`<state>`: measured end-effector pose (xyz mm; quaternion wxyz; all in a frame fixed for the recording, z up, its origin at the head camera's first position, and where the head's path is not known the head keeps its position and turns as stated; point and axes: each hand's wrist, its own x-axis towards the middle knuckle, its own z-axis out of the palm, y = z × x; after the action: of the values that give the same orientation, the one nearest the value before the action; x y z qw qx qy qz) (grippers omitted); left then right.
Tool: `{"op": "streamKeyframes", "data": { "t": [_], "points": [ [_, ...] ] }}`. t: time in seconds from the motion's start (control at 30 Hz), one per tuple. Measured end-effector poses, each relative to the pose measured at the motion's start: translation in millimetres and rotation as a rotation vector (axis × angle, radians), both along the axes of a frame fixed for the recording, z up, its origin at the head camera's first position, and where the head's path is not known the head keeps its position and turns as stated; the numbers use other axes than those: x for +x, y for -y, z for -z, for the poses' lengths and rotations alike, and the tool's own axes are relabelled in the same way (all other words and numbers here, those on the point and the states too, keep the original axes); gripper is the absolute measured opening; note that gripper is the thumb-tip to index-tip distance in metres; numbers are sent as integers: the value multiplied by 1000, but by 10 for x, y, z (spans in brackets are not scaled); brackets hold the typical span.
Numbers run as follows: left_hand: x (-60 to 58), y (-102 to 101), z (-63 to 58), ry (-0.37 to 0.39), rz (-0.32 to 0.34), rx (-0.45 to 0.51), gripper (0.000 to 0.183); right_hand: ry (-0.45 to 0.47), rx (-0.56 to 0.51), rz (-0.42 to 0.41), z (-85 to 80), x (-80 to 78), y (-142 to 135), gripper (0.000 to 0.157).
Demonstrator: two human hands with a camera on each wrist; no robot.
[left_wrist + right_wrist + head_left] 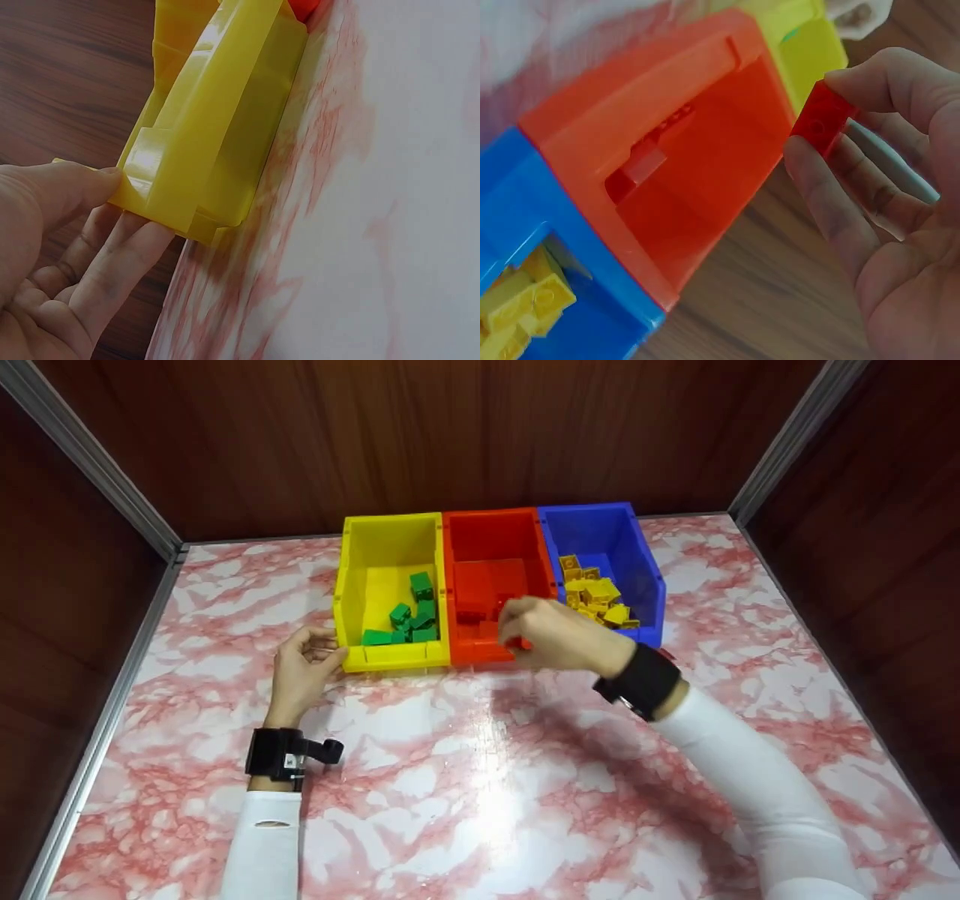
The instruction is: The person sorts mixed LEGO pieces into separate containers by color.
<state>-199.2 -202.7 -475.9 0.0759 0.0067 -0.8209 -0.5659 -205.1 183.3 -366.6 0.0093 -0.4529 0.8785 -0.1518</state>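
Note:
A red toy brick (823, 118) is pinched between the thumb and fingers of my right hand (559, 631), which is over the front of the red bin (480, 651). More red bricks (641, 166) lie inside that bin. At the front left corner of the yellow bin (390, 658), my left hand (304, 667) holds the edge, thumb on the rim and fingers against the side and underneath, as the left wrist view shows (112, 187). Green bricks (421, 585) are gathered toward the front and right of the yellow bin.
On the right of the row stands a blue bin (651, 577) with several yellow bricks (596, 589). The three bins sit side by side against the brown back panel (480, 435), on a red-and-white marbled table (420, 810). Brown side panels (67, 547) with metal edging enclose the table.

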Motion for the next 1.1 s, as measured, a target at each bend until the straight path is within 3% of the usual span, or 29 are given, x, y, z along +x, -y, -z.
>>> {"op": "streamKeyframes", "data": {
  "t": [0.33,0.57,0.83,1.1],
  "points": [
    [4,4,-12,24,-3,10,32,107,12,106,163,-533,230,20],
    [-18,9,15,7,-2,13,30,148,82,176,368,-735,316,23],
    [-11,12,19,-4,1,9,29,99,136,188,477,-773,298,24],
    [12,11,-11,-15,8,-17,30,58,26,190,368,-607,163,37]
  ]
}}
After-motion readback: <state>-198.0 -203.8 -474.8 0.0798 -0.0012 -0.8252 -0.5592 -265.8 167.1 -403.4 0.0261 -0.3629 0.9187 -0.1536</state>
